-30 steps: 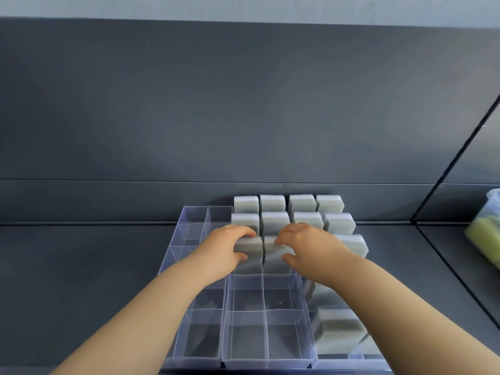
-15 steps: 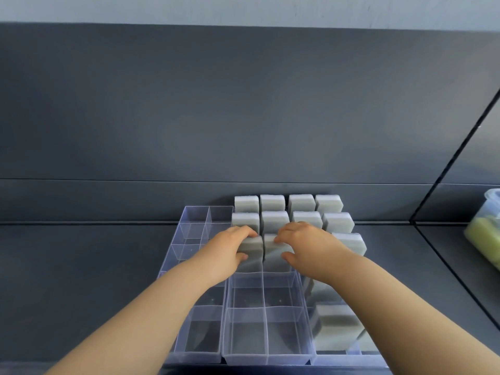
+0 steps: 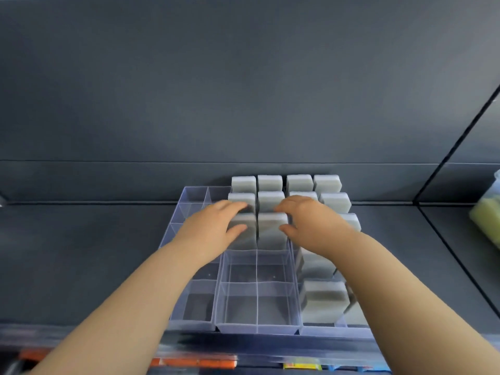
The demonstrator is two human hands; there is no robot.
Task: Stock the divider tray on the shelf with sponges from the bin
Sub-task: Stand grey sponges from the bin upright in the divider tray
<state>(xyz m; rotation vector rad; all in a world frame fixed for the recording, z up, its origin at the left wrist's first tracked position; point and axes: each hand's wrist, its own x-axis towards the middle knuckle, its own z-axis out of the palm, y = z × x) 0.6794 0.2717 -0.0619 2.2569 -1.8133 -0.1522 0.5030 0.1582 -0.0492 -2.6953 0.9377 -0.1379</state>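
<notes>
A clear divider tray sits on the dark shelf. Grey sponges stand upright in its back rows and down its right column. My left hand pinches one grey sponge in the third row, fingers over its top and thumb on its near face. My right hand holds the neighbouring sponge the same way. Both sponges stand side by side in their compartments. The compartments in the left columns and the near middle hold nothing.
A clear bin with yellow-green contents stands at the right edge, behind a shelf partition line. The dark back wall rises right behind the tray. Orange and yellow labels run along the shelf's front edge.
Both hands stay on the same two sponges with barely any motion. The view has dropped slightly, bringing the shelf's front edge and labels into sight.
</notes>
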